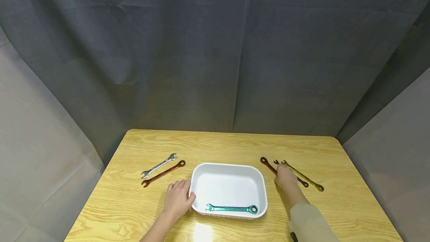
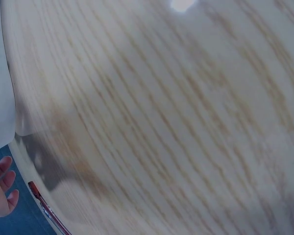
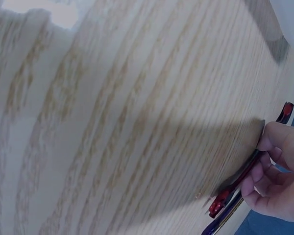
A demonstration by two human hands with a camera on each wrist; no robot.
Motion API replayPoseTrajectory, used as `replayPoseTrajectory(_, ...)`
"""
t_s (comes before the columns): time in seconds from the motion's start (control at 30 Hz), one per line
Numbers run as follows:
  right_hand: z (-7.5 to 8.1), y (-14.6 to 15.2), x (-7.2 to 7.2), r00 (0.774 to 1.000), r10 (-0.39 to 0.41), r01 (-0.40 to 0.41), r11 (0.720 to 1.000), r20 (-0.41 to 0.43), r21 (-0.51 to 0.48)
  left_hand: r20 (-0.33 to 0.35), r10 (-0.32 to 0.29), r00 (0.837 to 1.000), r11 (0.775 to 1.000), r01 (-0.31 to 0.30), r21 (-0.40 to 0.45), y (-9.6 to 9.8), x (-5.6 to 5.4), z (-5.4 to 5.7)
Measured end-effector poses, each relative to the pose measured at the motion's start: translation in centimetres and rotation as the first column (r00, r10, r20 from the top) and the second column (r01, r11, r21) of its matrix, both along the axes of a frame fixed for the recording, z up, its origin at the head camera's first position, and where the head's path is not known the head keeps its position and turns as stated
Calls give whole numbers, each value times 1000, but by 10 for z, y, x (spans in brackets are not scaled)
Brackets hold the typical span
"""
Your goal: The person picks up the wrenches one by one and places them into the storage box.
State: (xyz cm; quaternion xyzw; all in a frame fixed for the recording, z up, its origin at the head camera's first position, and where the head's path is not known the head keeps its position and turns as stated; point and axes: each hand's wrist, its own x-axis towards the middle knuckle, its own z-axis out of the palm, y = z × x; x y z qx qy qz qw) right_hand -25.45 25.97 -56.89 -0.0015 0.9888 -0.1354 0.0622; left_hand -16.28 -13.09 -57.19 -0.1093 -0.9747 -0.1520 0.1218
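My left hand (image 1: 178, 199) rests at the left side of a white rectangular tub (image 1: 228, 182), its thumb at the rim and its fingers loosely extended outside. A green combination wrench (image 1: 231, 208) lies in the tub along the near wall. On the right, my right hand (image 1: 286, 176) pinches a red combination wrench (image 3: 240, 181) around its middle, thumb on one side and fingers on the other. Close beside it lie a purple wrench (image 1: 304, 183), partly hidden by the hand, and a gold wrench (image 1: 302, 175).
Left of the tub, a silver open-end wrench (image 1: 159, 166) and an orange-red combination wrench (image 1: 164, 173) lie side by side on the wooden table (image 1: 114, 208). Dark grey cloth (image 1: 188, 85) hangs behind the table, with lighter cloth at both sides.
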Motion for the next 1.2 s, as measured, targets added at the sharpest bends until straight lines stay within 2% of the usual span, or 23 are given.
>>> replayPoseTrajectory(0.3, 0, -1, 4, 1000, 13, -13, 1000, -25, -7, -31, -10, 999, 1000, 11, 15, -1, 0, -1)
replayPoseTrajectory(0.5, 3, -4, 6, 998, 25, -28, 999, -63, -35, -9, -3, 1000, 1000, 3, 17, -1, 0, -1)
replayPoseTrajectory(0.83, 9, -8, 8, 999, 21, -25, 996, -45, -85, -10, -5, 1000, 1000, 5, 8, -1, 0, -1)
replayPoseTrajectory(1.2, 13, -12, 9, 994, 16, -28, 992, -104, -120, -13, -7, 1000, 1000, 7, 7, -1, 0, -2)
